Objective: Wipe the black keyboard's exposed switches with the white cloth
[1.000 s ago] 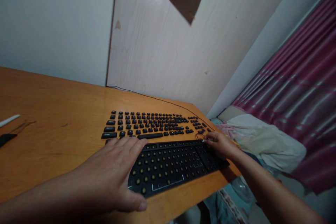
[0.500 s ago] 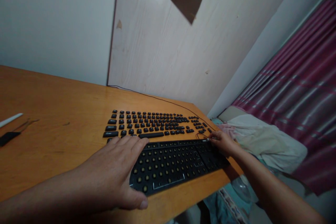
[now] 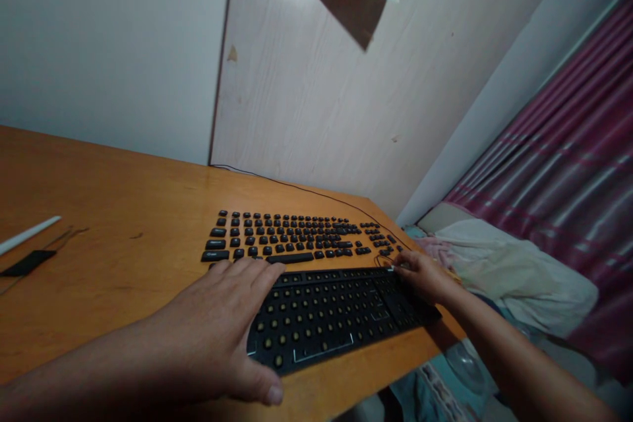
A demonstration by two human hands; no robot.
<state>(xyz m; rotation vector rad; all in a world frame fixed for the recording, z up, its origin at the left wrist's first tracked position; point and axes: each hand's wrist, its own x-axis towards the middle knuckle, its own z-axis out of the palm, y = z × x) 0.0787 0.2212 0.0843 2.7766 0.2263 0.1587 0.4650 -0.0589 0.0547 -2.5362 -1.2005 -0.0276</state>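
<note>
A black keyboard frame (image 3: 336, 313) with its keycaps off, showing rows of small domes, lies near the front of the orange wooden table (image 3: 123, 211). My left hand (image 3: 217, 323) lies flat, fingers together, on the frame's left end. My right hand (image 3: 420, 273) is at the frame's far right corner, fingers pinched on a small thin tool with a light tip (image 3: 390, 268). Behind the frame, several loose black keycaps (image 3: 297, 241) are laid out in keyboard order on the table.
A thin black cable (image 3: 297, 186) runs along the table's back edge by the pale wood panel. At the left edge lie a white stick (image 3: 30, 235) and a black flat piece (image 3: 27, 264). Right of the table is a bed with cloths (image 3: 504, 264) and a maroon curtain (image 3: 568, 165).
The view has shifted slightly, so everything sits a little further right in the picture. Both hands stay in the same places on the keyboard frame.
</note>
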